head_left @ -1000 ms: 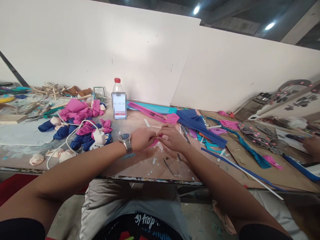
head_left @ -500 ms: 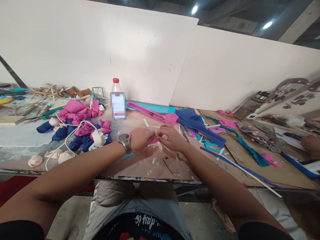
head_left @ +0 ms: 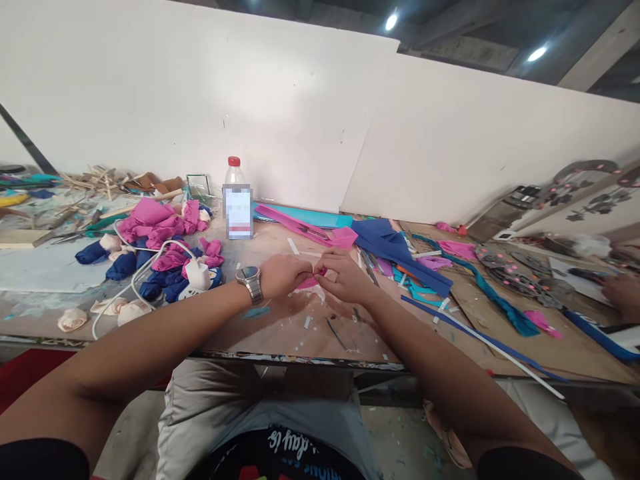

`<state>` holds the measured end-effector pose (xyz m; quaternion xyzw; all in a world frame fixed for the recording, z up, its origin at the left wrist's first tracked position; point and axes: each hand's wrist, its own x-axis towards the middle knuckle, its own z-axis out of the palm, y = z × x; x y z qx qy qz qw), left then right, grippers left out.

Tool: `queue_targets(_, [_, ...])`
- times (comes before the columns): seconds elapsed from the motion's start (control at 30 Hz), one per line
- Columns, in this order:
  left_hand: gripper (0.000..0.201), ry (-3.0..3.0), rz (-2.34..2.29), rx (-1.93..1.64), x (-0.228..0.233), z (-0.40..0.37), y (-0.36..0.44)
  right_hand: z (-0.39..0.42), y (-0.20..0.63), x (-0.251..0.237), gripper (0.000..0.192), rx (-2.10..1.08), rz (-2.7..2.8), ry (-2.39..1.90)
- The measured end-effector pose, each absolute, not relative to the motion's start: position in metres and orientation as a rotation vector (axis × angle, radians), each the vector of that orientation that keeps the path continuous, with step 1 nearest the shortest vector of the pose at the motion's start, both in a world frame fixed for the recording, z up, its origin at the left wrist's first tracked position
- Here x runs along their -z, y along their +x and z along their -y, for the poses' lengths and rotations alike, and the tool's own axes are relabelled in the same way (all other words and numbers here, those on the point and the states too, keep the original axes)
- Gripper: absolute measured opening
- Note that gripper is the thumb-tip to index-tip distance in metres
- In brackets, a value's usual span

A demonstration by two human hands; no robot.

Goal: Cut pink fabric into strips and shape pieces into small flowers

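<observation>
Over the middle of the table, my left hand (head_left: 285, 275) and my right hand (head_left: 343, 275) meet fingertip to fingertip. Both are closed in a pinch on a small pink crepe-like piece (head_left: 307, 283), mostly hidden by the fingers. Part of it hangs below the left fingers, and a darker pink bit shows by the right ones. A watch (head_left: 249, 283) is on my left wrist. Just beyond the hands lies a long pink strip (head_left: 345, 237), beside a dark blue folded sheet (head_left: 385, 243).
Pink and blue crumpled bundles (head_left: 155, 217), a white cable (head_left: 131, 287) and a charger plug (head_left: 197, 273) lie left. A red-capped bottle (head_left: 234, 173) stands behind a lit phone (head_left: 239, 217). Right are a white stick (head_left: 505, 353) and a teal strip (head_left: 520, 323). Another person's hand (head_left: 623, 290) is at far right.
Both hands stay together in almost the same place, still pinching the pink piece. The legs below the table have shifted slightly, the left one outward.
</observation>
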<state>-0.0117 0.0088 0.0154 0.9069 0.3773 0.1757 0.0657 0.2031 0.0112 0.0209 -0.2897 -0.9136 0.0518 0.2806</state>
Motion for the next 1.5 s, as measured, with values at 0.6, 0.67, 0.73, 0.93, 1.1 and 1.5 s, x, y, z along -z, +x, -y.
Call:
queue_targets(0.6, [0.03, 2.695, -1.12, -0.579, -0.0151, -0.0081, -0.0137, -0.0123, 0.2058, -0.0202, 0.01, -0.056, 2.479, -0.81])
queue_targets(0.67, [0.028, 2.685, -1.129, -0.554, -0.0167, -0.0073, -0.0138, -0.0129, 0.2059, -0.0193, 0.011, -0.06, 2.484, -0.811])
queue_targets(0.73, [0.024, 2.678, -1.134, -0.533, -0.017, -0.0075, -0.014, -0.0128, 0.2057, -0.0193, 0.012, -0.066, 2.494, -0.809])
queue_targets(0.93, [0.021, 2.688, -1.142, -0.531, -0.0129, -0.011, -0.0144, -0.0115, 0.2043, -0.0204, 0.012, -0.079, 2.515, -0.808])
queue_targets(1.1, [0.026, 2.665, -1.145, -0.526, -0.0134, -0.0096, -0.014, -0.0099, 0.2032, -0.0218, 0.018, -0.097, 2.523, -0.806])
queue_targets(1.5, [0.036, 2.596, -1.064, -0.594, -0.0146, -0.0121, -0.0165, -0.0147, 0.2066, -0.0199, 0.024, -0.053, 2.51, -0.819])
